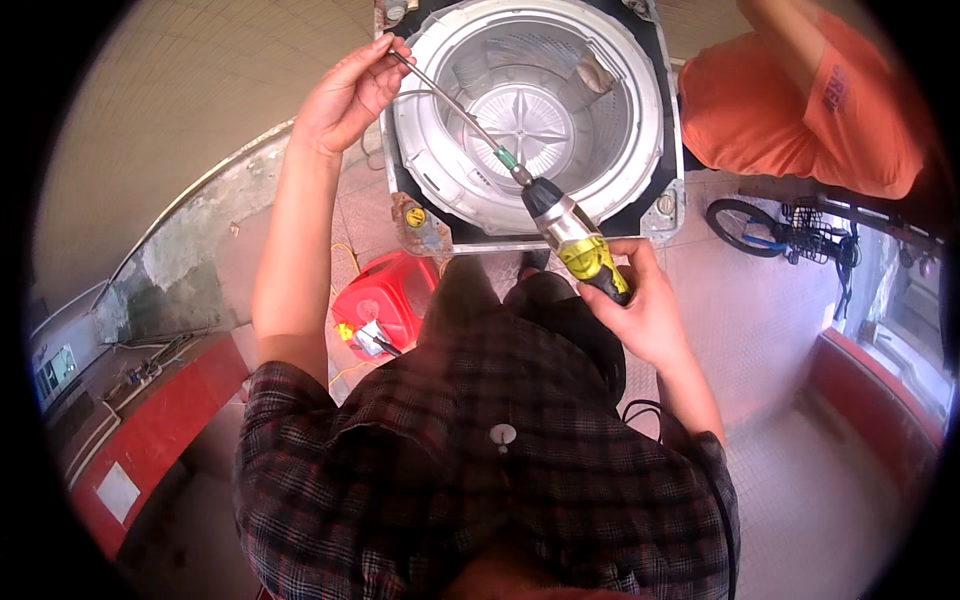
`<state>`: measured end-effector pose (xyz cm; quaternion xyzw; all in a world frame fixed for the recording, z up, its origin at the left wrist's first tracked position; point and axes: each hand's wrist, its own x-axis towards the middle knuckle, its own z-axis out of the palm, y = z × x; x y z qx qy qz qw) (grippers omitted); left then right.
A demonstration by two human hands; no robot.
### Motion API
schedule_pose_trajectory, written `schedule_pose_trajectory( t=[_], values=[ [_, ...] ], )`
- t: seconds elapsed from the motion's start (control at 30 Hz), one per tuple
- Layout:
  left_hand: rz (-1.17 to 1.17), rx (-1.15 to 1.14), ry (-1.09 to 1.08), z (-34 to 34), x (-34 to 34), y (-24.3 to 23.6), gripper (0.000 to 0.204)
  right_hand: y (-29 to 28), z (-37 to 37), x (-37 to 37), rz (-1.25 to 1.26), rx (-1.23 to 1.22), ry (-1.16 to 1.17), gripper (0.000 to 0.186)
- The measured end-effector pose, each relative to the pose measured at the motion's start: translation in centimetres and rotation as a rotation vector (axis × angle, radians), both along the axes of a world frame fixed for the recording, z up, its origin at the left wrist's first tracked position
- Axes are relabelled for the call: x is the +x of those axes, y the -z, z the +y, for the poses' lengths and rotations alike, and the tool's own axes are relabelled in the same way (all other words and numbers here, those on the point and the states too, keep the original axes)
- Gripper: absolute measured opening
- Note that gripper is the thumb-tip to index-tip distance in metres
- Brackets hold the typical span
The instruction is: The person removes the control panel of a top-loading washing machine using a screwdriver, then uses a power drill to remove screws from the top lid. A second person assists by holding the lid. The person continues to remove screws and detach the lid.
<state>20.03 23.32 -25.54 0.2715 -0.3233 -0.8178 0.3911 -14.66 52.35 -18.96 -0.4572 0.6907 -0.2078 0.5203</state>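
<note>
Lime-green, silver and black power driver [577, 238], its long, slim, green-collared metal bit [445, 97] slanting over the open white washer tub [643, 135]; left hand [350, 98] raised, fingertips pinching the bit's far end; right hand [645, 306] lower, curled around the driver's rear body

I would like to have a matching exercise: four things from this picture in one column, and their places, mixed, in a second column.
1. power drill
2. metal rod
3. red plastic item
4. bicycle

A. left of the person's legs
B. toward the picture's right side
C. in the right hand
D. between the power drill and the left hand

Pairs: 1-C, 2-D, 3-A, 4-B
</note>
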Motion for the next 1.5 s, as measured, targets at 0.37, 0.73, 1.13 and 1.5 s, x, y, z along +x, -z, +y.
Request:
schedule_pose_trajectory(
  t=[0.37,0.73,1.13,1.5],
  values=[
    [-0.242,0.144,-0.259,1.6,-4.9,0.0,0.026,3.4,1.5,0.6,0.372,-0.563,-0.144,0.043],
    [-0.116,0.143,-0.213,0.6,-5.6,0.0,0.031,5.4,1.4,-0.3,-0.786,0.184,0.265,0.034],
    [-0.195,0.087,-0.198,0.3,-7.3,-0.4,0.026,5.8,1.7,0.5,-0.668,0.087,0.122,0.052],
    [-0.105,0.097,-0.089,1.0,-11.9,-1.8,0.031,2.3,5.2,1.0,-0.283,-0.129,-0.018,0.074]
  ],
)
